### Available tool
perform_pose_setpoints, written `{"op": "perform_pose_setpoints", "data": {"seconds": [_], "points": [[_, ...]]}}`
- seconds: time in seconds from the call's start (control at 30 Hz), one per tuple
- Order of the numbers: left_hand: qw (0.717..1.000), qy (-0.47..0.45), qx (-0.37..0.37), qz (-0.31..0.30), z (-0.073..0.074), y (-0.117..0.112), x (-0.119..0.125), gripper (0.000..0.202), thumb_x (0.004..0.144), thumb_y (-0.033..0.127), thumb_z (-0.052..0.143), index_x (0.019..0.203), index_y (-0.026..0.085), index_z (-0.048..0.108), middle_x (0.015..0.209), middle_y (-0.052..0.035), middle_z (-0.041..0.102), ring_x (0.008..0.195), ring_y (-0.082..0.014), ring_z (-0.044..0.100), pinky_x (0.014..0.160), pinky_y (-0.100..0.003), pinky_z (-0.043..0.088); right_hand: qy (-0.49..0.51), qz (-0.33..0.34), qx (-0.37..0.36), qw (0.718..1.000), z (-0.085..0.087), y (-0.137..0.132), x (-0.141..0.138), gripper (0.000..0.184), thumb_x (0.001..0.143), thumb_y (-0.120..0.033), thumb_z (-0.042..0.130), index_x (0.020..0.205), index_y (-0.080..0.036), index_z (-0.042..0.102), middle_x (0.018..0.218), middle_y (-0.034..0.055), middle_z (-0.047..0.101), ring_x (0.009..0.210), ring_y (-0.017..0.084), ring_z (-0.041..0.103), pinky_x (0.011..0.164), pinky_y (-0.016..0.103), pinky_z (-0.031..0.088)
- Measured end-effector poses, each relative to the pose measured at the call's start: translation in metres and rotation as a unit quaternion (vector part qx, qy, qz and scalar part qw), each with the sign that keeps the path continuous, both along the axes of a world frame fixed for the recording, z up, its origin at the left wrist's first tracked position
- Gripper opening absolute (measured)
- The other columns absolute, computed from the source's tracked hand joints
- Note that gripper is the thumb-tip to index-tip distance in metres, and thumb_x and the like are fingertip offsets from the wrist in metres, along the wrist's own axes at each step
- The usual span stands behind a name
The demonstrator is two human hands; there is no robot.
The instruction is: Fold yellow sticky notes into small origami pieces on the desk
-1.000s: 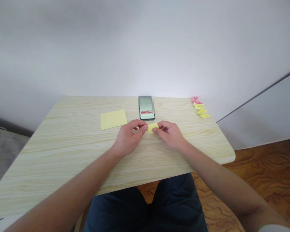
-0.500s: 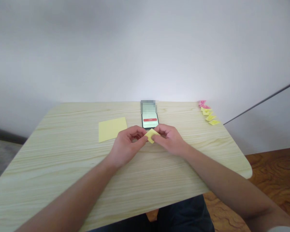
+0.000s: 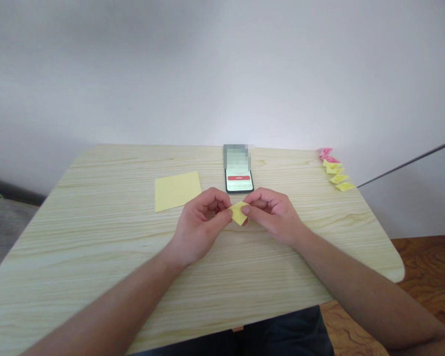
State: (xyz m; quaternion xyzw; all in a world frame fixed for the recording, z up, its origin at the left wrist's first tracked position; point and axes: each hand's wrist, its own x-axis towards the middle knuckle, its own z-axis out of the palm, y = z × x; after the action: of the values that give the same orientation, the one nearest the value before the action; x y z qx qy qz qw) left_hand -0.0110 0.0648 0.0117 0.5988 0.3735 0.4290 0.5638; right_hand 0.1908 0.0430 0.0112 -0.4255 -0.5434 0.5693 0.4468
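Observation:
A small folded piece of yellow paper (image 3: 239,215) is pinched between both hands, above the middle of the table. My left hand (image 3: 203,222) grips its left corner between thumb and fingers. My right hand (image 3: 272,213) holds the right side, thumb pressed on the upper face. The paper looks diamond-shaped, and its underside is hidden by the fingers. Just beyond the hands lies a phone (image 3: 239,185) with a lit screen and a red bar. Flat on the table, left of the phone, is yellow sheet paper (image 3: 176,190), partly behind my left hand.
Along the right edge of the pale wooden table (image 3: 96,257) sit folded pink paper pieces (image 3: 327,155) and several folded yellow paper pieces (image 3: 338,178) in a row. A white wall (image 3: 170,74) rises behind the table's far edge.
The view has shifted slightly, so the table's things appear farther right and a little higher. Both hands still hold the folded yellow paper, which shows at a slightly different tilt.

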Motion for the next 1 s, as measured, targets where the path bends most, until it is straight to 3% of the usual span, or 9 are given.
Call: {"op": "perform_pose_setpoints", "data": {"seconds": [0.17, 0.37, 0.63, 1.0], "points": [[1.0, -0.01, -0.005, -0.012, -0.0001, -0.0005, 0.0005, 0.01, 0.087, 0.019, 0.069, 0.087, 0.02, 0.06, 0.072, 0.0021, 0.062, 0.066, -0.0122, 0.06, 0.06, -0.024, 0.046, -0.019, -0.008, 0.02, 1.0, -0.0006, -0.0015, -0.0011, 0.017, 0.089, -0.034, 0.074, 0.096, -0.02, 0.069, 0.082, 0.0038, 0.078, 0.075, 0.017, 0.075, 0.07, 0.03, 0.059], [0.999, -0.023, 0.025, 0.005, 0.0009, -0.0002, -0.0005, 0.008, 0.087, 0.02, 0.071, 0.088, 0.019, 0.063, 0.076, 0.0006, 0.065, 0.069, -0.0126, 0.062, 0.065, -0.025, 0.051, 0.036, 0.002, 0.031, 0.999, -0.0015, 0.0016, 0.0022, 0.015, 0.091, -0.029, 0.071, 0.102, -0.02, 0.069, 0.085, 0.004, 0.078, 0.074, 0.018, 0.076, 0.072, 0.033, 0.06], [0.998, -0.064, 0.01, -0.015, 0.0008, 0.0019, -0.0044, 0.004, 0.089, 0.021, 0.07, 0.093, 0.02, 0.07, 0.084, -0.0001, 0.067, 0.073, -0.012, 0.067, 0.07, -0.024, 0.053, 0.045, -0.017, 0.043, 0.998, 0.0016, 0.0039, 0.0013, 0.008, 0.089, -0.023, 0.073, 0.095, -0.019, 0.07, 0.076, 0.0018, 0.077, 0.071, 0.019, 0.077, 0.07, 0.033, 0.06], [0.997, -0.071, -0.007, -0.006, -0.0001, 0.0017, -0.0057, 0.005, 0.086, 0.022, 0.073, 0.09, 0.02, 0.074, 0.084, -0.0015, 0.069, 0.071, -0.013, 0.068, 0.067, -0.025, 0.053, 0.099, 0.015, 0.018, 0.995, 0.0017, 0.0065, 0.0043, 0.009, 0.087, -0.018, 0.073, 0.089, -0.019, 0.064, 0.07, -0.0011, 0.075, 0.069, 0.021, 0.078, 0.07, 0.034, 0.061]]}}
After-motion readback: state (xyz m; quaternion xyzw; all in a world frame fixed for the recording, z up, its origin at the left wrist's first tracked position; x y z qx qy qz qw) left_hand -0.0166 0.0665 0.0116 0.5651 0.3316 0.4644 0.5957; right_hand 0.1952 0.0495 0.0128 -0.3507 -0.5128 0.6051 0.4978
